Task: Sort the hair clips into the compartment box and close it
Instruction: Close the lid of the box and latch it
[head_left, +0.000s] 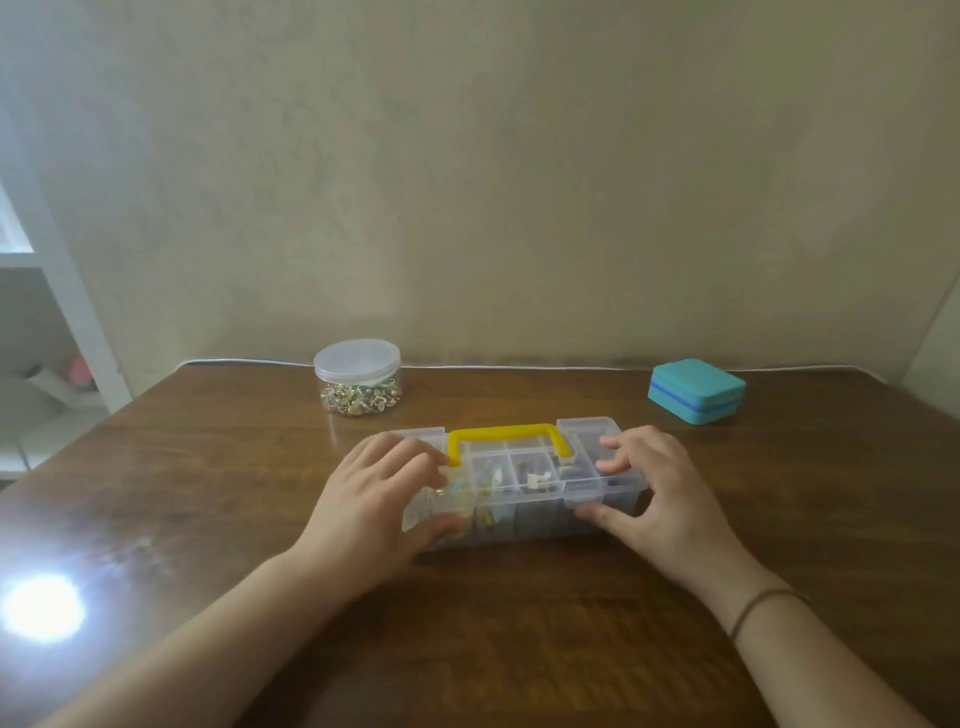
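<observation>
A clear plastic compartment box (535, 512) with a yellow handle (506, 434) lies in the middle of the wooden table, its lid down. Small hair clips (535, 480) show through the lid in several compartments. My left hand (374, 501) grips the box's left end, fingers on the lid and thumb on the front wall. At the right end my right hand (660, 493) holds the box the same way, fingers on top and thumb at the front. Both hands hide the ends of the box.
A round clear jar (357, 376) with a lid, holding small shiny pieces, stands behind the box at the left. A teal case (696, 389) sits at the back right. The wall runs just behind the table (208, 467). A bright glare spot lies at the front left.
</observation>
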